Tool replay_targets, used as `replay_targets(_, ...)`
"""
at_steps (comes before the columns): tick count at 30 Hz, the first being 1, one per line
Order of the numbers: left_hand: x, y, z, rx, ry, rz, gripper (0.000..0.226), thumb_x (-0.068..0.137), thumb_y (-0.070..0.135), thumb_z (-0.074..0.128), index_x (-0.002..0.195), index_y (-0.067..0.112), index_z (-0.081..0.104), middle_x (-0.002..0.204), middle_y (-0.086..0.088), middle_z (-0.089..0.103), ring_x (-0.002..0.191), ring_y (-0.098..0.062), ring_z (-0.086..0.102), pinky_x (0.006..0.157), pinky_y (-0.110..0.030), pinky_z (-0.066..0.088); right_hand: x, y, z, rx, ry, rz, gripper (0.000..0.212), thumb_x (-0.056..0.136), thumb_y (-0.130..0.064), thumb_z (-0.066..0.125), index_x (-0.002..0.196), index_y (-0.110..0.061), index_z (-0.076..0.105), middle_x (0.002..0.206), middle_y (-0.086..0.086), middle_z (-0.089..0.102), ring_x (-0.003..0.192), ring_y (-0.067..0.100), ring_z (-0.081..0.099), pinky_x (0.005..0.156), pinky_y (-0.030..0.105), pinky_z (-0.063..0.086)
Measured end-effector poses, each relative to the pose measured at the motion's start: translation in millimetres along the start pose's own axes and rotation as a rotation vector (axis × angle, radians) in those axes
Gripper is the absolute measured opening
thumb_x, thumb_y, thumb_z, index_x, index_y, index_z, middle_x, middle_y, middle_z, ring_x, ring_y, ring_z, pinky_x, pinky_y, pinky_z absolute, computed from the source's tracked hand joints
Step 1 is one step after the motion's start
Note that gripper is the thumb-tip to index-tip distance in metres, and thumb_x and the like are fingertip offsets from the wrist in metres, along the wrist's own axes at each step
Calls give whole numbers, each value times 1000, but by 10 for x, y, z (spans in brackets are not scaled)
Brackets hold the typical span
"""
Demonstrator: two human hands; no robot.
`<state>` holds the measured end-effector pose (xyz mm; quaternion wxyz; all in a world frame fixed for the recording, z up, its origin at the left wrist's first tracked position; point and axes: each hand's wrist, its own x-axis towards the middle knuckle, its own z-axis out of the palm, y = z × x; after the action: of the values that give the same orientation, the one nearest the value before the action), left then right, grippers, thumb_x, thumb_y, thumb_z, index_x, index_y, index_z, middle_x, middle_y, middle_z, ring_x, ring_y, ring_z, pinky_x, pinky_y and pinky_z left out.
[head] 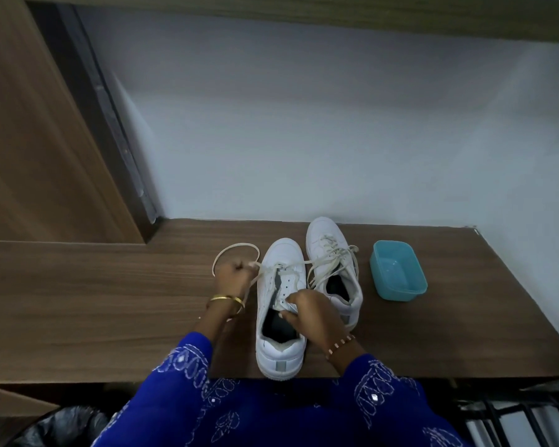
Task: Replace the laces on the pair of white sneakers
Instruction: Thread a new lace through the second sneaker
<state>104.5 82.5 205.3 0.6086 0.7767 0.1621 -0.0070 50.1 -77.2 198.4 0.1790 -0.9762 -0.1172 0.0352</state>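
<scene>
Lace (236, 250) pinched in your left hand (234, 275): draw it leftward steadily while right hand (307, 309) fingers grip the near sneaker (283, 317) on the counter (110, 317).

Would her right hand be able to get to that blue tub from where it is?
Probably yes, though not freely: the right hand is holding the near sneaker, and the second sneaker stands between it and the blue tub, so it would reach over or around.

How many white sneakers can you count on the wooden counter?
2. One sneaker stands near the counter's front edge between both hands; the other sneaker sits right of it, beside the blue tub.
</scene>
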Motion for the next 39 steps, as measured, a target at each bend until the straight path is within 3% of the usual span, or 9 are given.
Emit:
replay_targets(4,-34,206,-176,-906,12,-194,30,98,9,31,70,12,43,65,-11,61,55,-18,67,50,-25,55,8,-15,-13,6,-38,19,35,90,-36,51,111,-10,64,108,7,65,104,21,57,90,30,42)
replay_targets(8,74,374,-554,-1018,196,-165,29,100,18,29,74,14,42,41,1,50,28,-10,46,39,-21,50,37,5,18,16,-53,55,28,88,-37,53,91,-12,64,94,8,65,94,23,59,81,33,44)
replay_targets(14,97,289,-727,1,119,-78,45,94,18,47,50,9,46,27,4,43,25,-6,41,44,-21,37,54,4,41,43,-59,74,28,86,-36,54,85,-10,64,89,9,65,90,24,60,79,33,46)
replay_targets(17,11,152,-490,538,-68,31,42,88,32,58,53,10,50,50,-4,53,53,-20,56,56,-27,38,41,0,37,57,-53,73,29,88,-35,53,95,-10,66,96,9,67,97,22,59,83,30,43)
replay_targets(22,-63,84,-76,720,-208,174,25,88,27,57,100,5,64,99,-13,67,96,-30,60,80,-31,45,25,12,49,71,-47,89,34,87,-36,53,109,-14,66,105,7,68,103,22,60,89,33,46)
replay_targets(27,-87,82,14,816,-178,231,21,87,20,55,85,3,66,92,-19,66,91,-34,60,75,-34,46,28,0,31,68,-63,88,35,89,-35,53,114,-13,64,109,8,66,107,22,58,91,29,42)
replay_targets(33,-73,166,-41,143,-100,124,34,85,11,53,51,15,48,53,-5,51,59,-23,48,61,-30,35,25,5,57,103,-69,113,32,90,-34,52,109,-11,64,109,9,65,109,22,56,92,29,39)
replay_targets(37,-134,352,-119,-609,-136,-71,35,96,4,34,61,5,42,43,-6,59,41,-14,60,46,-23,50,17,17,62,82,-30,108,23,88,-33,53,91,-14,65,97,8,67,98,22,60,79,27,40)
replay_targets(39,-122,416,-219,-699,-62,-41,32,97,6,31,66,8,38,34,2,49,28,-13,48,39,-25,49,10,19,79,102,-49,125,34,90,-36,52,113,-14,63,113,5,64,110,19,56,91,27,39)
